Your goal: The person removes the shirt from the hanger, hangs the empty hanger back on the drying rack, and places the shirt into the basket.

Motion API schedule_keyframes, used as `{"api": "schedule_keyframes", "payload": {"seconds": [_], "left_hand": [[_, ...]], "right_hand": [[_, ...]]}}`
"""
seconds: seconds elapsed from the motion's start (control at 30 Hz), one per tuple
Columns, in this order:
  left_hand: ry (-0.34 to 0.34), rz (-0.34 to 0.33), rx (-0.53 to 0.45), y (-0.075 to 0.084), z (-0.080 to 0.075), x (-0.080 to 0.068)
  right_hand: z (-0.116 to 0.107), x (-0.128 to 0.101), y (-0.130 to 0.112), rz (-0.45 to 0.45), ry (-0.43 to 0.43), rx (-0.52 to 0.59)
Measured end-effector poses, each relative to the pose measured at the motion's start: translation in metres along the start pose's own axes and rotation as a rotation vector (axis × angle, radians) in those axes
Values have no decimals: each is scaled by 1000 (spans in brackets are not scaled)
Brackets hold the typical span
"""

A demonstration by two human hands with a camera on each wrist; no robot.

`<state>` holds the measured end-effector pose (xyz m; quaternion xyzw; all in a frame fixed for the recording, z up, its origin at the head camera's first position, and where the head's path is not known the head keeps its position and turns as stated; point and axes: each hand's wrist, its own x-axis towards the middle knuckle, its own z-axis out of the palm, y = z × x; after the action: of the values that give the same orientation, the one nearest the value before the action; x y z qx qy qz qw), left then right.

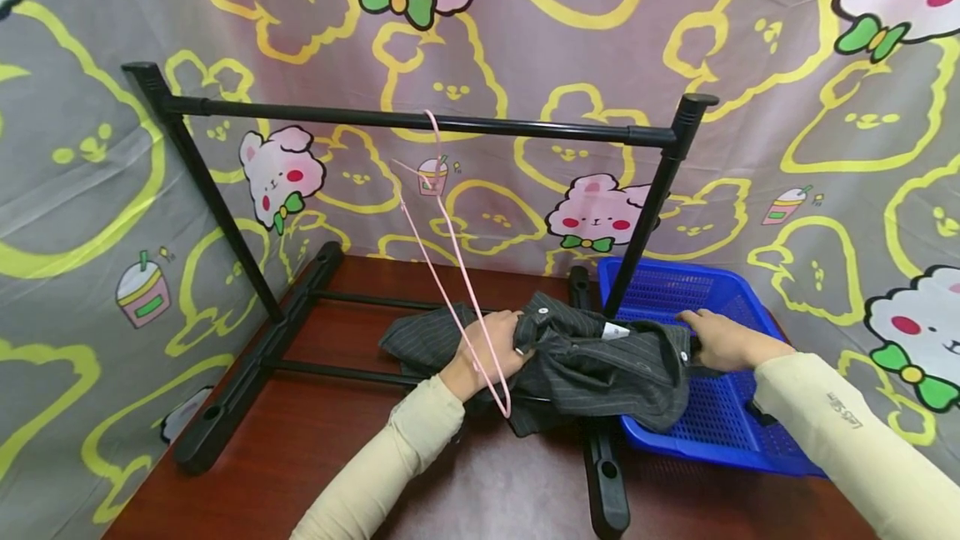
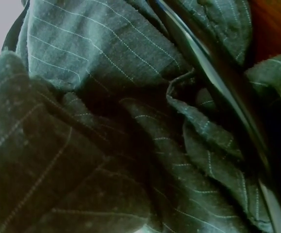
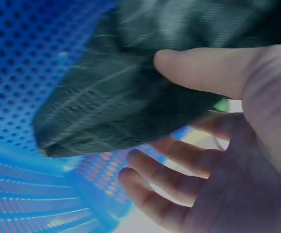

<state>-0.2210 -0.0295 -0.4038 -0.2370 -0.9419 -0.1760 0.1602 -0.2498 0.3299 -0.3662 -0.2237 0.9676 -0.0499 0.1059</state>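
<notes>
A dark grey pinstriped shirt (image 1: pixel 622 373) with white buttons lies bunched over the rack's lower bar and the near side of a blue basket (image 1: pixel 720 461). My left hand (image 1: pixel 491 352) grips its cloth near the left part of the bundle. At the other end, my right hand (image 1: pixel 723 340) holds an edge above the basket; in the right wrist view the thumb lies on the cloth (image 3: pixel 96 107) with the fingers behind it. A pink hanger (image 1: pixel 465 265) hooks over the top rail and hangs down across my left hand. Striped folds (image 2: pixel 106 48) fill the left wrist view.
The black rack (image 1: pixel 525 127) stands on the reddish-brown table (image 1: pixel 300 465), with long feet (image 1: pixel 255 390) at both sides. A patterned curtain (image 1: pixel 480 48) hangs close behind it. The basket sits beside the rack's right post (image 1: pixel 652 198).
</notes>
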Motion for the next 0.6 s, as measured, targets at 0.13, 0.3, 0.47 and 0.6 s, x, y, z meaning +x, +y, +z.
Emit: {"api": "schedule_keyframes", "payload": {"seconds": [0.13,0.3,0.47,0.6], "left_hand": [[8,-12,17,0,2,2],[-10,-29,53,0,2,2],[20,-64,20,3,4,2],[26,-89,5,8,2,0]], "right_hand": [[-11,-9,-11,-35,66,54],[-21,-15,-31,-111,193,100],[-24,-17,-61,-148,283,146],[-16,-18,-85,-169,310,110]]}}
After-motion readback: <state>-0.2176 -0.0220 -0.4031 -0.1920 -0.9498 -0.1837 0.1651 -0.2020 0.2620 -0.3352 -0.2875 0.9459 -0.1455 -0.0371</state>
